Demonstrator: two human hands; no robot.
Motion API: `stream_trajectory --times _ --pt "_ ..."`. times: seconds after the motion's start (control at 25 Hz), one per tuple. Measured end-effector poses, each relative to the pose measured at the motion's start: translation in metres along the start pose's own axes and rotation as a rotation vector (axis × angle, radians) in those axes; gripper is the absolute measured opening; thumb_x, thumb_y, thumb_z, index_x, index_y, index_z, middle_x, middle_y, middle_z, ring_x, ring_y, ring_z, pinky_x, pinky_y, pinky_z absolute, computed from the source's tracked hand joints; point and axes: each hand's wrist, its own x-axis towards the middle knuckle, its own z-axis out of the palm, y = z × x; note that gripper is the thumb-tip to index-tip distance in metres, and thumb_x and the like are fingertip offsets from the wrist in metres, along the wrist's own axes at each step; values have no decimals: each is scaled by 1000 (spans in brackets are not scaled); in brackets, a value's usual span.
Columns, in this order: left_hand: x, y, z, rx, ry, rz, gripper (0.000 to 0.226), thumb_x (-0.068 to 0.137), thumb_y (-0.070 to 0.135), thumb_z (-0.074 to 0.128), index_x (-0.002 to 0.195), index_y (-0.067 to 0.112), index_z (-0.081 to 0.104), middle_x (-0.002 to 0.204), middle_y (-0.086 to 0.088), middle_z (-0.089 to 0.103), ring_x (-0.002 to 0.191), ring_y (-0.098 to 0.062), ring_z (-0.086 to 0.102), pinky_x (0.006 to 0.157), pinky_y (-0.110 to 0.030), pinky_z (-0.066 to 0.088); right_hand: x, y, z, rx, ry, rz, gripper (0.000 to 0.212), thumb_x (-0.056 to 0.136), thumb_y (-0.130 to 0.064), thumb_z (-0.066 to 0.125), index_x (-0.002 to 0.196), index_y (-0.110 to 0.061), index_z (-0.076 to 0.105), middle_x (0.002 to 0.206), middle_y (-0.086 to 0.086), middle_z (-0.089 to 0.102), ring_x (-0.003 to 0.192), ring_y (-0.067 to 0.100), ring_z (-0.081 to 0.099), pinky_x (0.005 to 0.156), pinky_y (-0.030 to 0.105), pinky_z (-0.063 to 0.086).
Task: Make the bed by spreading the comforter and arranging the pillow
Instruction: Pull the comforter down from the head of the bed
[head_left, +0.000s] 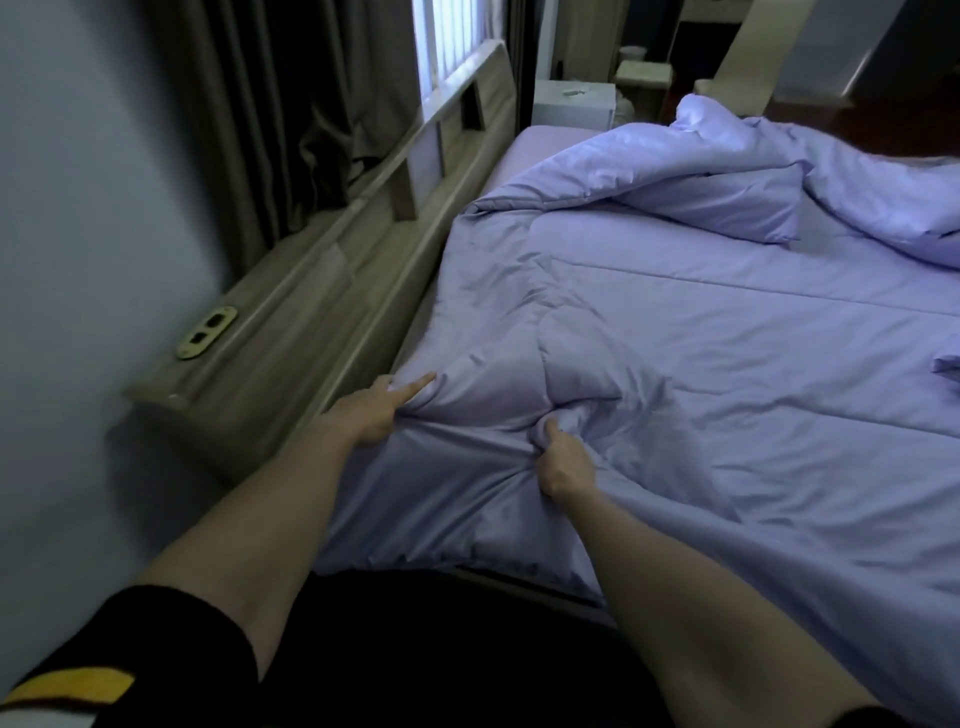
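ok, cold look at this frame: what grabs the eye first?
The lilac comforter fills most of the view, flat in the near half but heaped in a bunched fold at the far right. Both hands grip it near the bed's left corner: left hand by the wooden headboard, right hand clenching a fistful beside it.

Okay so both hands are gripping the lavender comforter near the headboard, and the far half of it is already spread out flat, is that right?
Not quite. Both the left hand and the right hand do grip the lavender comforter near the headboard, but the far half is not flat: the head view shows it still bunched and folded over in a heap.
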Motion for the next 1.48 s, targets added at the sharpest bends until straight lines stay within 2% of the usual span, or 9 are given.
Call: stream_trajectory --times 0.12,0.2,0.28,0.52,0.68,0.92,1.08,1.24,1.48 --pt "-32 -56 21 30 -4 -37 64 99 11 34 146 51 18 162 -9 5 143 -35 26 113 -41 30 -26 -26 43 -45 -42 18 39 95 -10 40 134 -11 42 127 23 55 117 36 52 90 38 42" --pt "-45 -78 34 62 7 -36 50 99 33 38 149 36 29 161 -7 9 145 -33 21 116 -41 23 -40 -36 61 -76 -60 33 35 96 -13 40 131 -10 45 128 22 54 117 36 52 92 39 42" --pt "-50 -86 44 127 35 11 62 92 54 35 149 28 33 161 -4 11 145 -31 21 116 -42 22 -49 -40 73 -92 -74 40 33 98 -14 38 129 -8 46 127 22 55 116 36 53 91 38 42" --pt "-53 -91 40 167 53 -108 47 101 24 36 147 34 33 162 -4 0 137 -37 31 111 -39 30 -56 -39 92 -104 -219 114 47 98 -12 36 144 -6 30 143 20 44 130 33 45 105 39 37" --pt "-45 -96 55 236 -63 -174 52 101 28 35 150 38 21 162 -2 -10 139 -38 25 112 -42 28 -53 -36 89 -92 -286 148 59 97 -20 39 151 -7 18 154 17 28 140 31 33 112 41 33" --pt "-35 -95 65 228 -227 -286 67 98 33 39 152 39 -1 159 -4 -22 147 -36 6 118 -49 14 -33 -28 67 -214 -208 102 57 97 -21 40 148 -2 22 155 19 20 144 33 19 116 41 21" --pt "-17 -79 49 201 -271 -205 67 100 43 36 154 32 -2 159 -5 -23 149 -30 -4 121 -48 8 -18 -31 54 -264 -166 55 59 98 -29 41 148 -5 20 155 19 18 145 35 14 115 44 20" --pt "2 -42 26 232 -231 -97 68 99 55 28 154 30 -4 160 -5 -19 149 -27 -8 121 -48 2 -6 -28 31 -313 -135 33 63 101 -32 36 153 -10 8 161 12 3 149 33 1 118 45 15" --pt "33 32 -7 292 -137 48 66 99 57 22 154 29 -2 161 -4 -14 150 -26 -7 121 -49 2 -4 4 -19 -342 -52 76 69 102 -42 34 154 -12 2 162 12 -3 149 31 -4 120 45 11"
